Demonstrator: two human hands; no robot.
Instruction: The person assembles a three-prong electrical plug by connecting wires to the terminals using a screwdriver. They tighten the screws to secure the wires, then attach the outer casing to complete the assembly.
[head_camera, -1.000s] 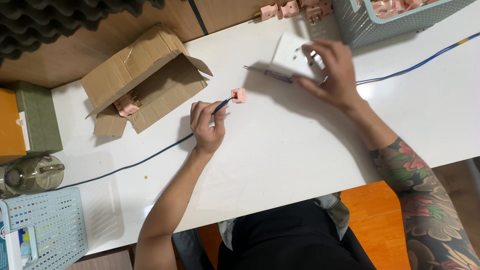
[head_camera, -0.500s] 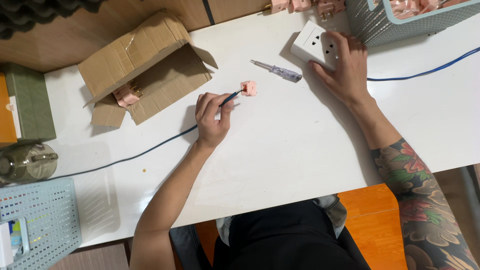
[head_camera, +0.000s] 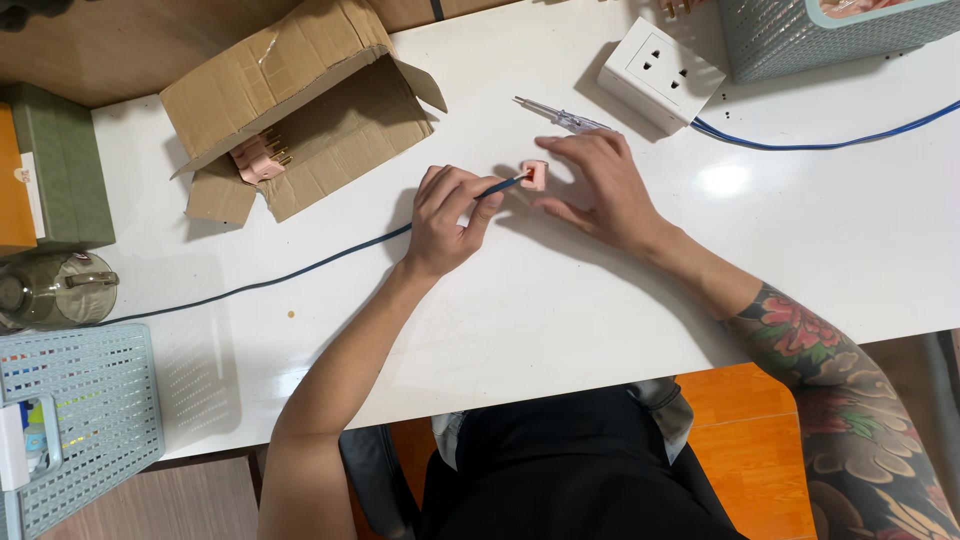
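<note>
Pink block (head_camera: 535, 175): small, squarish, pale pink part lying on the white table (head_camera: 560, 300) between the two hands, near the screwdriver (head_camera: 558, 116) and well apart from the white socket (head_camera: 662, 72). Blue cable (head_camera: 300, 272): thin and dark, long axis running from lower left up to the right, its tip pointing into the block's left side. Left hand (head_camera: 447, 217): fingers curled shut on the cable just behind its tip; right hand (head_camera: 598, 188): fingers loosely spread over the block, grip on it not discernible.
</note>
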